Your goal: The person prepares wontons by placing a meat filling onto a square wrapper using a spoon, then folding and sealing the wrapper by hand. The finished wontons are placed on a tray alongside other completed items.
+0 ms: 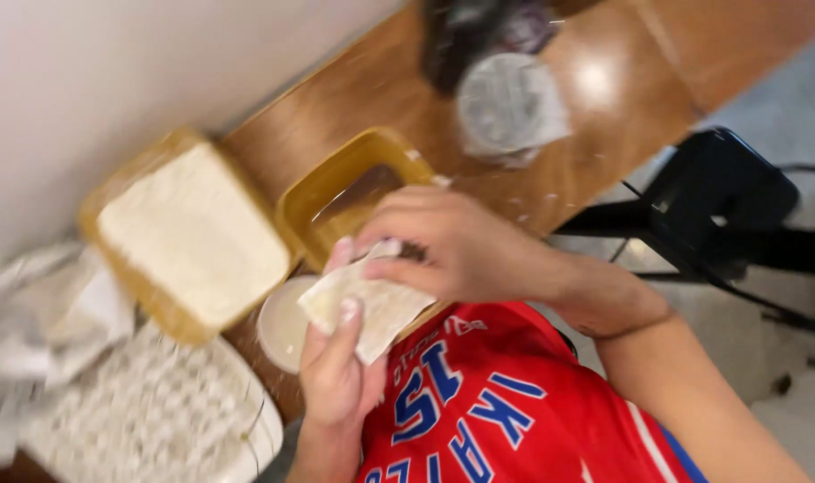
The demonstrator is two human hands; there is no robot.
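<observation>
My left hand [334, 376] comes up from the bottom and holds a thin pale square dough wrapper [376, 309] from below, thumb lying on its face. My right hand [457, 246] reaches in from the right and closes its fingers over the wrapper's upper edge, where a bit of dark filling [414, 252] shows. Both hands are over the wooden table's [381, 80] near edge, just above my red shirt. The picture is blurred by motion.
Behind the hands stands a yellow tub [331, 183]. Left of it, a yellow tray [112, 192] carries a white stack. A small white bowl [280, 324] sits by my left hand. A white dish [264, 434] of pale pieces, crumpled plastic [32, 313], a wrapped round container [510, 103], and a black stool [712, 197] are also here.
</observation>
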